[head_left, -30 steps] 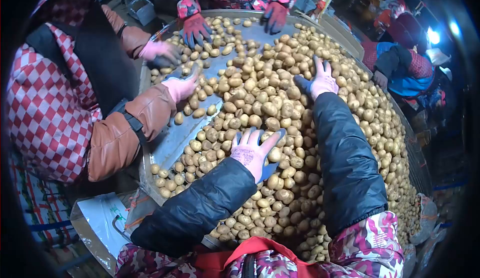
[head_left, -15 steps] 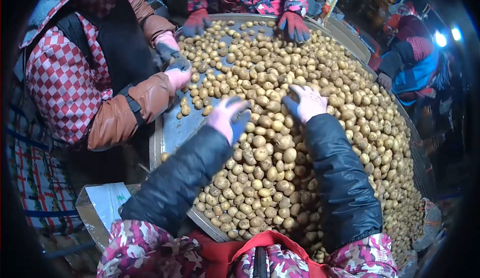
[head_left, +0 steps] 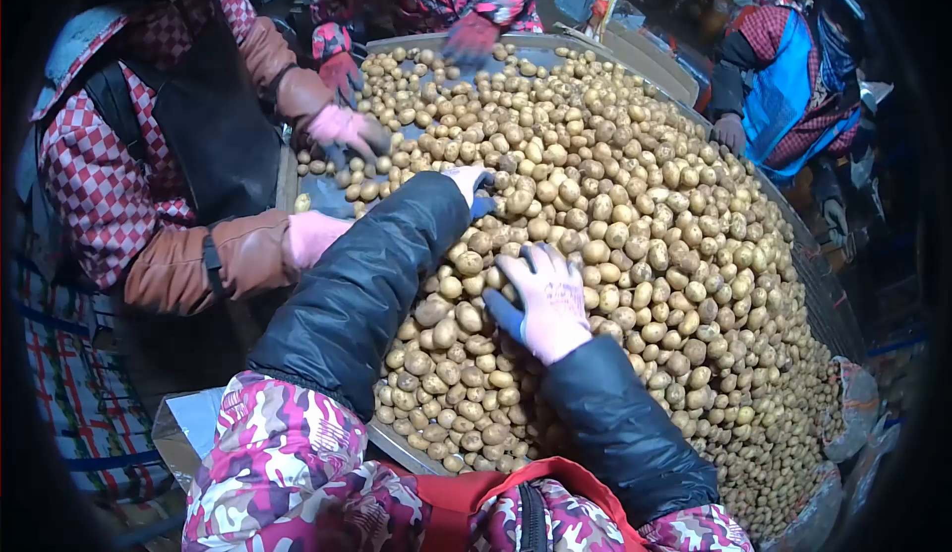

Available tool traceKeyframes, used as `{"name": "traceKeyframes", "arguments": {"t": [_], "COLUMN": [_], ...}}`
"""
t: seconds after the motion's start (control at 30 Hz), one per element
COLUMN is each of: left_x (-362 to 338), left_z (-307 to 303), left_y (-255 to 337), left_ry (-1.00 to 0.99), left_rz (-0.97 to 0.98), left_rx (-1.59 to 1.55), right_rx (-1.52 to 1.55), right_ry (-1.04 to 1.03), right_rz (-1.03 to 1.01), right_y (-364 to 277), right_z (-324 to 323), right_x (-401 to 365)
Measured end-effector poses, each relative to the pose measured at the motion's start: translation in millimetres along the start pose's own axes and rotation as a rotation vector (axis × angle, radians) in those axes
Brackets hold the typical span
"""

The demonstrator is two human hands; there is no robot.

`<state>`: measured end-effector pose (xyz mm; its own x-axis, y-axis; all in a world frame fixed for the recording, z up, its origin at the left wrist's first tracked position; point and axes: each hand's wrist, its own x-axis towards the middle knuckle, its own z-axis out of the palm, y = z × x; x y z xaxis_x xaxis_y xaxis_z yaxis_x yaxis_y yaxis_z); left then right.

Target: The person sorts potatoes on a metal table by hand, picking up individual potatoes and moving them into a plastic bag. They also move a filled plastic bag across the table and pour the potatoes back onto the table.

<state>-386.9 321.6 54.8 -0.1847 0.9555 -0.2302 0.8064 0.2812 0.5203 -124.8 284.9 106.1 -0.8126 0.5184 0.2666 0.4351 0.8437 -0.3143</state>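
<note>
A large heap of small yellow-brown potatoes [head_left: 645, 245] covers a metal-rimmed table [head_left: 402, 445]. My left hand [head_left: 470, 185], in a pink and blue glove, reaches onto the upper left part of the heap; its fingers are partly hidden, and whether it grips a potato cannot be made out. Nearer to me, my right hand [head_left: 543, 299], in a matching glove, lies palm down on the potatoes with its fingers spread. Dark padded sleeves cover both my forearms.
On the left, a co-worker in a checked top [head_left: 94, 170] has gloved hands at the table. Another co-worker's red gloves [head_left: 471, 38] touch potatoes at the far edge. A person in blue [head_left: 783, 86] bends at the right. A cardboard box [head_left: 177, 443] sits lower left.
My right hand has come nearer and to the left, while my left hand has moved slightly away. The left co-worker's hands have separated, and the far co-worker's gloves have shifted left.
</note>
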Motion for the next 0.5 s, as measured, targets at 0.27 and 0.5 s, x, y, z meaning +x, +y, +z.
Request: {"name": "traceKeyframes", "arguments": {"t": [0.27, 0.5], "left_x": [-29.5, -56.1], "left_z": [16.6, -12.4], "left_y": [-42.9, -45.9], "left_ry": [0.138, 0.205], "left_rz": [0.222, -0.113], "left_rx": [-0.483, -1.433], "right_rx": [-0.100, -0.122], "right_ry": [-0.020, -0.005], "right_rz": [-0.040, -0.020], "right_y": [-22.0, -21.1], "right_z": [-13.5, -6.1], "right_x": [-79.3, -81.8]}}
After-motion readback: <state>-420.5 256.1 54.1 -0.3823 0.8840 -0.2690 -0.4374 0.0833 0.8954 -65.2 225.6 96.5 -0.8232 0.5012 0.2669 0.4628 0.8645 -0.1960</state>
